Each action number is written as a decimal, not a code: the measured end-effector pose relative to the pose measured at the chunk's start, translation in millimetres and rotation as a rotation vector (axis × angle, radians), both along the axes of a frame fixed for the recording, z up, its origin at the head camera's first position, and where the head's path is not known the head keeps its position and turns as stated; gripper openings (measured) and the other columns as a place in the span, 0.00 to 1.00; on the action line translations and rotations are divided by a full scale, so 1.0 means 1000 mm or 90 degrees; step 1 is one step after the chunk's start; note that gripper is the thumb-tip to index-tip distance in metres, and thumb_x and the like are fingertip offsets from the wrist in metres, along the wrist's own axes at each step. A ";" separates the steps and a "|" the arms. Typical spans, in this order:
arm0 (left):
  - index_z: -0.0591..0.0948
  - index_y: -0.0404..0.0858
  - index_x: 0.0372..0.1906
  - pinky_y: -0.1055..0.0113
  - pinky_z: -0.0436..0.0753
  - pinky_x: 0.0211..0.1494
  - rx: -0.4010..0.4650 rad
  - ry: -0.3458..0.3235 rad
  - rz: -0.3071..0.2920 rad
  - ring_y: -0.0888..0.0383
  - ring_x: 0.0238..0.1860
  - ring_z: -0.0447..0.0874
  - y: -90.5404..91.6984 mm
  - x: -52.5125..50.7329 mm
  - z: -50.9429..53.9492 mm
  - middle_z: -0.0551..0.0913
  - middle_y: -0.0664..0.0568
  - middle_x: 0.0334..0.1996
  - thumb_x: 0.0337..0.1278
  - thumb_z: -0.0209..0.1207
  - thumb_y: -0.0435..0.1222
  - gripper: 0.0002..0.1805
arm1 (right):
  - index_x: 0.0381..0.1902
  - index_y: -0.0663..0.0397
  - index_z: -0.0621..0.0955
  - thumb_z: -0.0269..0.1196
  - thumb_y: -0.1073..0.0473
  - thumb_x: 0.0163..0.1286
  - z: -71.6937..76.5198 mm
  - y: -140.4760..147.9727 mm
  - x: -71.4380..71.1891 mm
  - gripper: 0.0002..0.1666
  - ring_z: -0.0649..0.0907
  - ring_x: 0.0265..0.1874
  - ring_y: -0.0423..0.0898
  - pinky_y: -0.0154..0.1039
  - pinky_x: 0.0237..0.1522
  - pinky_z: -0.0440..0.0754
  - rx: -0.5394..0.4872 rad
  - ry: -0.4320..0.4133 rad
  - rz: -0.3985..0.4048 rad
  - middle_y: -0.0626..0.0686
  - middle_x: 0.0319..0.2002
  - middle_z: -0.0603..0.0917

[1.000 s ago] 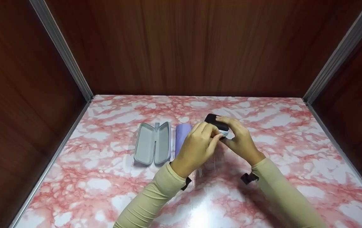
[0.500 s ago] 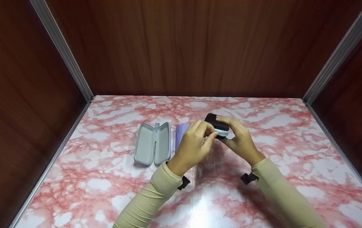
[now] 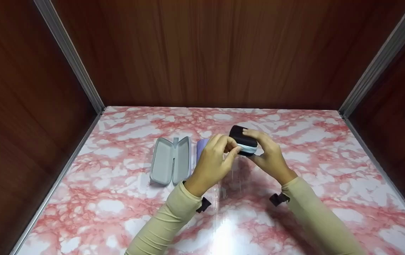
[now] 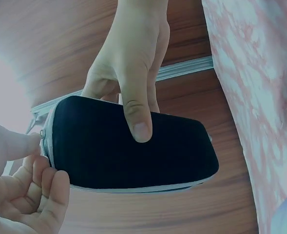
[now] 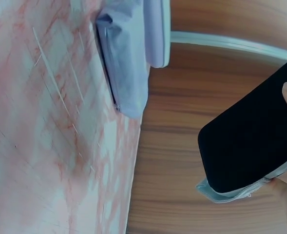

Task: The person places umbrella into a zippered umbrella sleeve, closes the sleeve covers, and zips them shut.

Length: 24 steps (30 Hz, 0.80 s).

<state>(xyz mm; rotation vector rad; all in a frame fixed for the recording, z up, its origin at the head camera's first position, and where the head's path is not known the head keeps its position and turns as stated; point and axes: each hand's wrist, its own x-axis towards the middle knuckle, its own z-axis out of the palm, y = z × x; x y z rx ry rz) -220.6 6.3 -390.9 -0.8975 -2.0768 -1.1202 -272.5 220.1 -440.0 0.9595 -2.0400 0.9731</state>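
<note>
A black zippered case (image 3: pixel 242 136) with a pale zip band (image 3: pixel 248 148) is held above the table in the head view. My right hand (image 3: pixel 270 156) grips it from the right. In the left wrist view, that hand's thumb lies across the black face of the case (image 4: pixel 99 146). My left hand (image 3: pixel 214 161) pinches at the zip band near the case's near left corner. A small zip pull (image 4: pixel 43 135) shows by its thumb and fingers in the left wrist view. The pale edge (image 5: pixel 216 195) stands out from the case in the right wrist view.
A grey hard case (image 3: pixel 163 161) lies open on the pink-and-white marbled table (image 3: pixel 110 205). Beside it is a purple pouch (image 3: pixel 201 146), partly behind my left hand; its zipped side (image 5: pixel 126 63) shows in the right wrist view. Brown panels (image 3: pixel 223 53) enclose the table.
My left hand has moved left along the zip band, and more of the pale band shows. The black case has tilted slightly; my right hand keeps its grip.
</note>
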 end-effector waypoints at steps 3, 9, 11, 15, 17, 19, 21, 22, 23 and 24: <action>0.79 0.36 0.38 0.71 0.77 0.43 -0.001 -0.001 -0.002 0.59 0.38 0.77 0.000 0.000 0.000 0.77 0.51 0.35 0.66 0.63 0.35 0.06 | 0.59 0.57 0.80 0.77 0.73 0.50 0.001 0.000 -0.001 0.37 0.79 0.59 0.55 0.38 0.62 0.73 -0.012 0.003 0.010 0.56 0.58 0.82; 0.79 0.35 0.38 0.67 0.79 0.44 0.006 -0.032 -0.025 0.58 0.39 0.77 -0.004 -0.001 0.000 0.76 0.50 0.36 0.68 0.62 0.35 0.06 | 0.59 0.57 0.80 0.77 0.74 0.50 0.000 0.001 -0.004 0.37 0.79 0.59 0.55 0.37 0.62 0.73 -0.028 0.003 0.026 0.58 0.59 0.81; 0.79 0.35 0.39 0.66 0.79 0.44 0.006 -0.048 -0.030 0.58 0.39 0.77 -0.006 -0.001 -0.001 0.76 0.50 0.36 0.69 0.61 0.35 0.06 | 0.58 0.57 0.80 0.77 0.75 0.49 0.000 0.001 -0.004 0.37 0.79 0.59 0.55 0.37 0.62 0.73 -0.031 0.002 0.029 0.58 0.58 0.81; 0.79 0.36 0.39 0.68 0.77 0.44 -0.005 -0.063 -0.028 0.57 0.39 0.76 -0.008 0.000 0.001 0.75 0.51 0.36 0.70 0.60 0.37 0.08 | 0.58 0.58 0.80 0.77 0.74 0.50 0.001 0.000 -0.004 0.36 0.79 0.60 0.55 0.38 0.63 0.73 -0.032 0.001 0.033 0.58 0.58 0.82; 0.78 0.36 0.39 0.68 0.77 0.45 -0.008 -0.070 -0.032 0.57 0.40 0.77 -0.009 0.000 0.001 0.75 0.51 0.36 0.70 0.59 0.38 0.08 | 0.58 0.58 0.80 0.77 0.74 0.50 0.001 0.000 -0.004 0.36 0.79 0.60 0.55 0.39 0.63 0.73 -0.033 0.001 0.034 0.57 0.58 0.82; 0.78 0.36 0.39 0.66 0.78 0.45 -0.008 -0.079 -0.037 0.57 0.40 0.77 -0.010 0.000 0.001 0.75 0.51 0.36 0.71 0.59 0.38 0.07 | 0.58 0.58 0.80 0.77 0.74 0.49 0.001 0.000 -0.004 0.36 0.79 0.60 0.55 0.39 0.63 0.73 -0.032 0.000 0.037 0.57 0.57 0.82; 0.78 0.36 0.39 0.64 0.79 0.45 -0.005 -0.089 -0.041 0.57 0.40 0.77 -0.011 0.000 0.001 0.75 0.50 0.37 0.71 0.59 0.37 0.07 | 0.58 0.58 0.80 0.77 0.75 0.49 0.001 0.001 -0.004 0.36 0.79 0.60 0.55 0.38 0.63 0.73 -0.033 -0.004 0.041 0.57 0.57 0.82; 0.78 0.36 0.39 0.63 0.80 0.45 -0.003 -0.093 -0.044 0.57 0.41 0.77 -0.011 0.000 0.001 0.74 0.50 0.38 0.71 0.59 0.37 0.07 | 0.57 0.59 0.80 0.77 0.75 0.48 0.001 0.001 -0.004 0.36 0.79 0.60 0.55 0.38 0.63 0.73 -0.035 -0.006 0.043 0.57 0.56 0.82; 0.78 0.36 0.39 0.63 0.80 0.46 -0.002 -0.099 -0.044 0.57 0.41 0.76 -0.011 0.001 0.000 0.74 0.49 0.39 0.71 0.59 0.37 0.08 | 0.57 0.59 0.80 0.77 0.75 0.48 0.001 0.001 -0.004 0.36 0.79 0.59 0.55 0.38 0.63 0.73 -0.037 -0.007 0.047 0.57 0.56 0.82; 0.78 0.36 0.39 0.63 0.80 0.46 -0.001 -0.102 -0.045 0.58 0.41 0.76 -0.012 0.001 0.000 0.73 0.49 0.39 0.71 0.59 0.38 0.08 | 0.57 0.59 0.80 0.77 0.76 0.48 0.001 0.001 -0.004 0.36 0.79 0.59 0.55 0.38 0.63 0.73 -0.038 -0.007 0.050 0.57 0.56 0.82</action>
